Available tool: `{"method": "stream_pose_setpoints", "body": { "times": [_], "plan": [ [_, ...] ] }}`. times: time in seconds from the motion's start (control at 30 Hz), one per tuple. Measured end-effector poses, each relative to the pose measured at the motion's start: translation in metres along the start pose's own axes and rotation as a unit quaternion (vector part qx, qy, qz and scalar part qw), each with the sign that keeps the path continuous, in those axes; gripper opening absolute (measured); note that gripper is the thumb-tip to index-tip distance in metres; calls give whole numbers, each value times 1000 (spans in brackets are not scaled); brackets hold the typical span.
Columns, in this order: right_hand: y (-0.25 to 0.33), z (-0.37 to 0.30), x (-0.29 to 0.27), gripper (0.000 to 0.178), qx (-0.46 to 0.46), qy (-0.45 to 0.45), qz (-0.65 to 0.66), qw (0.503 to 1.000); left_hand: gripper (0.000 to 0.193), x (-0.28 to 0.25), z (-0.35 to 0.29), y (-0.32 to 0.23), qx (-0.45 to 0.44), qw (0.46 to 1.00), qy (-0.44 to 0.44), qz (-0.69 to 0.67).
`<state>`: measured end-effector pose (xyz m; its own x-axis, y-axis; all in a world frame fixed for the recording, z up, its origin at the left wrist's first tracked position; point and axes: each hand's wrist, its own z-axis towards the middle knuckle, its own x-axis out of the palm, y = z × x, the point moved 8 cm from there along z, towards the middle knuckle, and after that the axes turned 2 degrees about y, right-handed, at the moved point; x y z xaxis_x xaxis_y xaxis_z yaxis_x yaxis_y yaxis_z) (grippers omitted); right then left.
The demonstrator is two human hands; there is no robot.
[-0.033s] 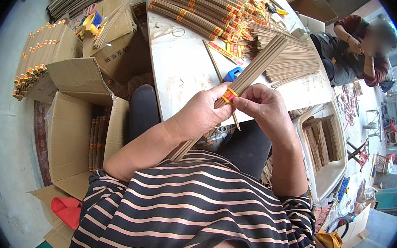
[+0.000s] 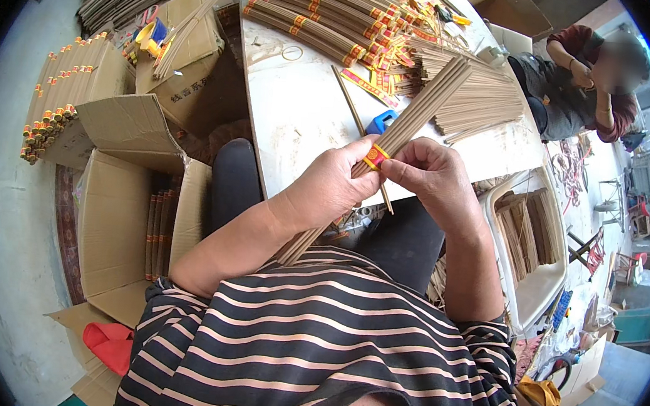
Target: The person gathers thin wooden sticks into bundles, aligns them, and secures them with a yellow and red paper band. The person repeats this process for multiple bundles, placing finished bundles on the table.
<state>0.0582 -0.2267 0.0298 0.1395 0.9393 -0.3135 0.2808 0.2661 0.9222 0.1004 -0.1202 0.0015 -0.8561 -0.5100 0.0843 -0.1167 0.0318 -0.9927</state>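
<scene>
A bundle of brown incense sticks (image 2: 428,104) slants across my lap and over the near table edge. My left hand (image 2: 340,175) is closed around its middle. A red and yellow paper band (image 2: 375,156) wraps the bundle just beyond my left fingers. My right hand (image 2: 429,175) pinches at the band's right side with thumb and forefinger; the other fingers curl in. Beside the bundle, a small blue object (image 2: 382,120) rests on the white table (image 2: 295,107), next to a thin dark rod (image 2: 347,97).
Banded incense bundles (image 2: 319,9) lie stacked at the table's back, near loose sticks (image 2: 477,100) and paper bands (image 2: 370,87). An open cardboard box (image 2: 118,223) holding bundles stands left, a white tub (image 2: 521,297) of sticks right. Another person (image 2: 582,86) sits at far right.
</scene>
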Motion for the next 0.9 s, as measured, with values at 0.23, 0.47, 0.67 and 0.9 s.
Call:
{"method": "stream_pose_setpoints", "body": {
  "times": [0.23,0.47,0.67,0.9],
  "plan": [
    [0,1,1,19,9,2,-4,1000,46,0,-2,-1,6,1000,-2,19],
    [-2,3,1,21,56,33,-8,998,50,-1,-4,-1,10,1000,-9,23],
    [-9,6,0,31,44,60,-12,997,50,4,-7,-3,-20,999,20,-30],
    [1,2,2,30,1,67,9,998,45,7,-11,1,-52,989,52,-129]
  ]
}}
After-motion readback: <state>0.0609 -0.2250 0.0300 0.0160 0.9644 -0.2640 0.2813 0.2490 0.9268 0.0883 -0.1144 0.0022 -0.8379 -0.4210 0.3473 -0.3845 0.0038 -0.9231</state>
